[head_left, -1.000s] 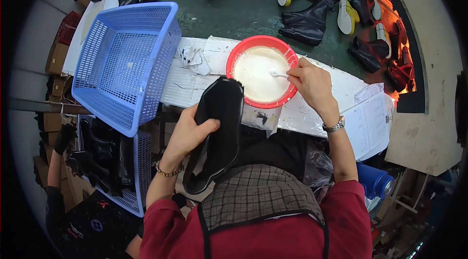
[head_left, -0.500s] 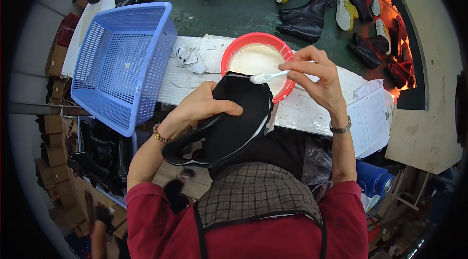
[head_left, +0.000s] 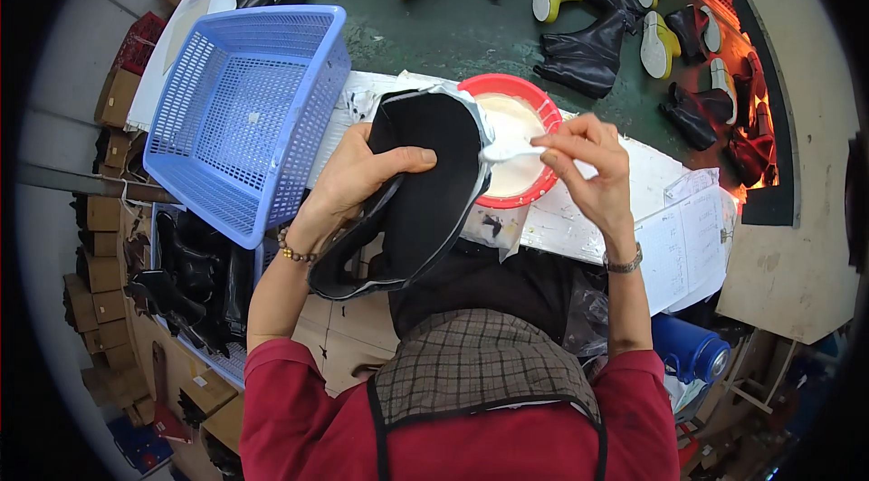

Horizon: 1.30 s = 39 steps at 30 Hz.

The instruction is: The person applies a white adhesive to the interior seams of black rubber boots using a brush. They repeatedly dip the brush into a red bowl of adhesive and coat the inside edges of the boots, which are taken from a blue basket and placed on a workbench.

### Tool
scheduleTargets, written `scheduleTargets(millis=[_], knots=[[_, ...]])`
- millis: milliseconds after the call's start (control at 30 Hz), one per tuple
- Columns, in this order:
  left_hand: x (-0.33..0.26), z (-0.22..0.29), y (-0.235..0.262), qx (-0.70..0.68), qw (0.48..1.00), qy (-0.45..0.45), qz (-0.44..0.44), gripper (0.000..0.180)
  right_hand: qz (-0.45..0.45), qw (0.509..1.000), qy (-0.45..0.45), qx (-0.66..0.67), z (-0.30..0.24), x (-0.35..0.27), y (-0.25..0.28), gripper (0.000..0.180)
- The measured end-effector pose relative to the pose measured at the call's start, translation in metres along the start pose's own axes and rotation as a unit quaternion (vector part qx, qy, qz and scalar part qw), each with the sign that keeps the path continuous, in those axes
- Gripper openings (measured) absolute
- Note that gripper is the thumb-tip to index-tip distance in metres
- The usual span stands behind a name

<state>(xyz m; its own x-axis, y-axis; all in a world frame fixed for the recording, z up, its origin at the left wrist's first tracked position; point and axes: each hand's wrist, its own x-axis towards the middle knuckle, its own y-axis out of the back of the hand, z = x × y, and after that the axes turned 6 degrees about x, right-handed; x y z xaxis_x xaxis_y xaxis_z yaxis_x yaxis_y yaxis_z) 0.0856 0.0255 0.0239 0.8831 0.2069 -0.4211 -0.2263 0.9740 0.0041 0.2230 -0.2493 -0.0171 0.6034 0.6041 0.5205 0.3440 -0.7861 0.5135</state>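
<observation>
In my left hand (head_left: 355, 180) is a black boot upper (head_left: 433, 200), its dark inside facing up, with my thumb pressed on it. A white band runs along its far right edge. My right hand (head_left: 593, 169) pinches a small white brush (head_left: 516, 152), shaped like a toothbrush. The brush head meets the right edge of the upper. Just beyond stands a red bowl (head_left: 549, 108) of creamy white liquid (head_left: 514, 123), partly hidden by the upper and the brush.
A blue plastic basket (head_left: 303, 123) stands at the left, with black boots (head_left: 190, 268) in a crate below it. On the green conveyor belt (head_left: 407, 38) lie black and yellow-green boots. Papers (head_left: 683, 232) and a blue flask (head_left: 688, 347) are at the right.
The boot upper has turned in my left hand, its far edge now higher. The brush has moved from its top edge to its right edge, where a broader white band shows.
</observation>
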Motion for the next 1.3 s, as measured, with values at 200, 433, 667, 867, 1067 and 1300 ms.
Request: scheduleTargets(millis=[200,433,667,867,1067,1300], knots=[[-0.003,0.004,0.000,0.010,0.997,-0.063,0.035,0.030,0.026,0.999,0.028,0.002,0.002,0.023,-0.007,0.016],[0.015,0.018,0.011,-0.002,0.981,-0.150,0.122,0.030,0.006,0.991,-0.058,0.122,-0.012,0.012,-0.024,0.014],[0.098,0.028,0.027,0.127,0.940,-0.254,0.188,0.059,0.008,0.940,-0.178,0.290,-0.050,0.045,-0.061,0.046],[0.073,0.056,0.011,0.093,0.955,-0.276,0.061,0.093,0.060,0.967,-0.123,0.216,-0.040,0.041,-0.085,0.016],[0.013,-0.021,-0.015,0.407,0.830,-0.351,0.149,0.140,0.066,0.962,-0.061,0.259,-0.058,0.041,-0.069,0.013],[-0.008,-0.055,0.006,0.423,0.808,-0.360,0.199,0.128,0.040,0.975,-0.163,-0.148,0.008,0.008,-0.015,0.017]])
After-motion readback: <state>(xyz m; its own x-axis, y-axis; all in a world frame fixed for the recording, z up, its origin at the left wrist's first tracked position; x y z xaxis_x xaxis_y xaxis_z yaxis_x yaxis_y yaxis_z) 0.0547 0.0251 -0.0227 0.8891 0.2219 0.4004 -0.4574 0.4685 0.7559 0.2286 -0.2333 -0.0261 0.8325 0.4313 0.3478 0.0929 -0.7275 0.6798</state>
